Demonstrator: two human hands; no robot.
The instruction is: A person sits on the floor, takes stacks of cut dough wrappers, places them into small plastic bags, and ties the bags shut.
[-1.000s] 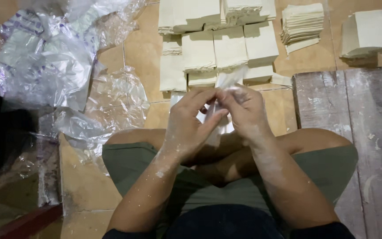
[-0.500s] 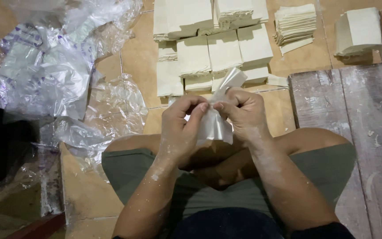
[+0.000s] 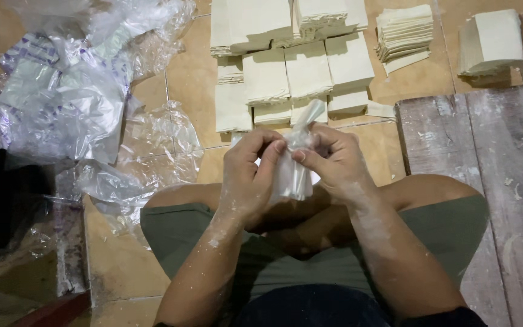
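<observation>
Hands with small plastic bag (image 3: 295, 172) shifted slightly up frame; bag's twisted top (image 3: 310, 115) now upright, less splayed.

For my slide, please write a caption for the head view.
Both floury hands, left hand and right hand, pinch a small plastic bag above pale square stacks.

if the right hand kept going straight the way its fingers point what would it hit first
The right hand points inward at the small clear plastic bag it pinches; just beyond are the left hand fingertips, probably the first contact.
</observation>
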